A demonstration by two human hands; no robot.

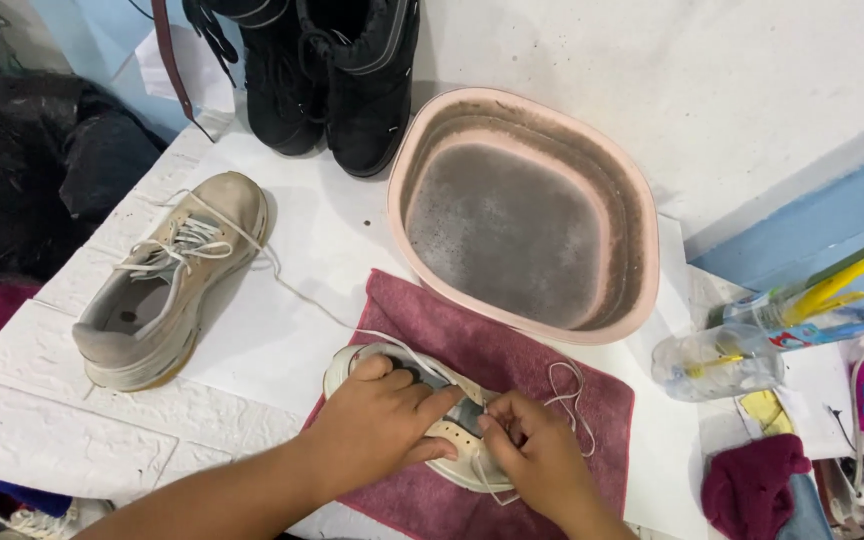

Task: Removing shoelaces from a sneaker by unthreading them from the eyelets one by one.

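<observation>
A beige sneaker (452, 440) lies on a maroon towel (512, 360) near the front of the white table. My left hand (377, 425) presses down on the sneaker's upper and grips it. My right hand (537, 455) pinches the white shoelace (567, 395) at the eyelets, with loose lace looping across the towel. A second beige sneaker (167, 280) sits to the left, partly laced, its lace trailing toward the towel.
A pink basin (642, 270) of murky grey water stands behind the towel. Black boots (337, 75) stand at the back. A clear jar with brushes (742, 350) and a dark red cloth (752, 485) lie right. Dark bags (42, 160) pile up left.
</observation>
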